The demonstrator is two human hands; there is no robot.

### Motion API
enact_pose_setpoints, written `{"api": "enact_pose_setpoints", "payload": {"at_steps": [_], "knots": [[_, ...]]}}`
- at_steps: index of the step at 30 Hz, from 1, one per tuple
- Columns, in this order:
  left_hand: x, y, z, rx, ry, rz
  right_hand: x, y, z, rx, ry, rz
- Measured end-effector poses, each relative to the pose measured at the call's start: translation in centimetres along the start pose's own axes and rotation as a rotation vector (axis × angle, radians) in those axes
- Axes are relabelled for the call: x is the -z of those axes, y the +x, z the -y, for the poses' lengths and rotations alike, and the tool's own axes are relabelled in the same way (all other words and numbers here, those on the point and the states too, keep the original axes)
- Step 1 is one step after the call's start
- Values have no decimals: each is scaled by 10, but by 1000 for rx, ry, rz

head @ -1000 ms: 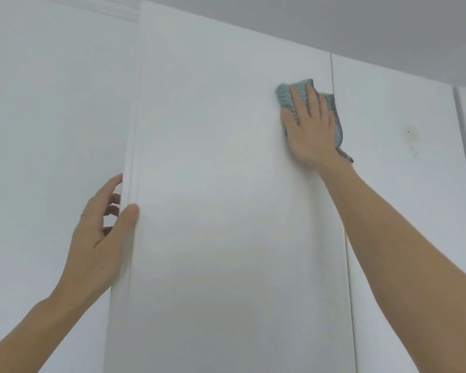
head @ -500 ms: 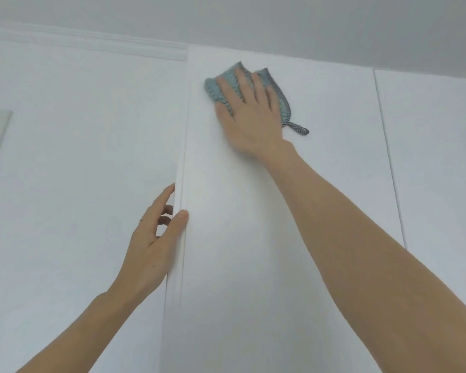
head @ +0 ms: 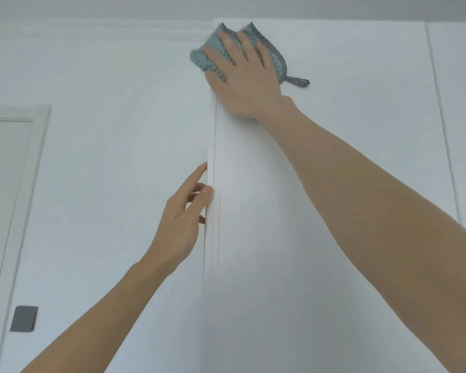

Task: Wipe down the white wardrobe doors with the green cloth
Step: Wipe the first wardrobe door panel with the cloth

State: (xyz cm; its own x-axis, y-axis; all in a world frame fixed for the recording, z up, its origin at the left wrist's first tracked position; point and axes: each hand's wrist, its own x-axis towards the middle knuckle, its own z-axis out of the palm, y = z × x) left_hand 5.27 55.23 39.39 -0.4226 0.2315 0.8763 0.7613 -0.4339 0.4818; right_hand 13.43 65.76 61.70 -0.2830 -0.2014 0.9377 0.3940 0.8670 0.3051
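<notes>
Atop door [head: 334,157], spread fingers [head: 228,45] press cloth [head: 207,60].

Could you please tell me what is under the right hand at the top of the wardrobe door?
The green cloth lies under the right hand, pressed flat on the white wardrobe door; its checked hanging loop pokes out. The cloth's middle and the door behind it are covered.

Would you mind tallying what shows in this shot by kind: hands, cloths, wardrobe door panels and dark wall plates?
Hands: 2, left hand at the door edge, right hand pressing the cloth.
Cloths: 1, green cloth.
Wardrobe door panels: 2, wiped door, neighbouring door.
Dark wall plates: 1, grey plate.
Total: 6.
</notes>
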Motion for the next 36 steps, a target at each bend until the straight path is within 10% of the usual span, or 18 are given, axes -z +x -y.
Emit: {"api": "enact_pose_setpoints", "payload": {"at_steps": [7,24,29,36], "knots": [[-3,-32,15,131,-114,-160,-39,-198,46,74,-2,-102],[11,-197,93,232,13,105,-77,-626,162,249,2,372],[27,-204,86,262,32,153,-65,-576,145,256,88,364],[23,-121,37,119,-44,96,-34,-286,37,146,-32,78]]}}
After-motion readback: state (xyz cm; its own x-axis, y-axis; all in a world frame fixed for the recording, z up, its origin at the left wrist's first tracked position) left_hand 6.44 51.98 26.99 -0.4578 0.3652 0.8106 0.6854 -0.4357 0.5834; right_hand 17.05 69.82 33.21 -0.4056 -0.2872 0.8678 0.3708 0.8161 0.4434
